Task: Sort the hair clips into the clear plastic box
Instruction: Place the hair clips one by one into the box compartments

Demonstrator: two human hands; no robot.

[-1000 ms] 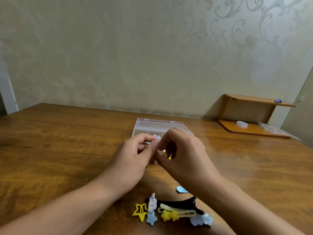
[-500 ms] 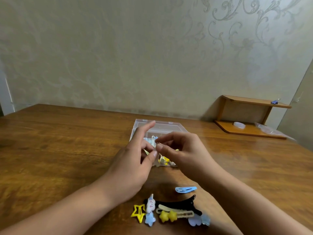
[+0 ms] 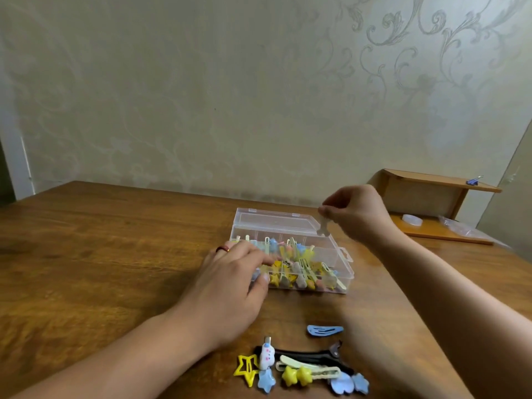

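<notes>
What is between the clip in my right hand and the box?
Nothing visible. The right hand pinches a pale clip above the open box's back right corner; the left hand rests at its left end.

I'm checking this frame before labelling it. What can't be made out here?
- Head view: the left hand covers the left end of the clear plastic box, hiding the clips there.
- The small pale clip pinched by the right hand is blurred; its design is unreadable.
- Clips in the box overlap, too small to count.
- The loose pile lies partly hidden behind the right forearm.
- The small blue thing on the wooden shelf is too small to identify.
</notes>
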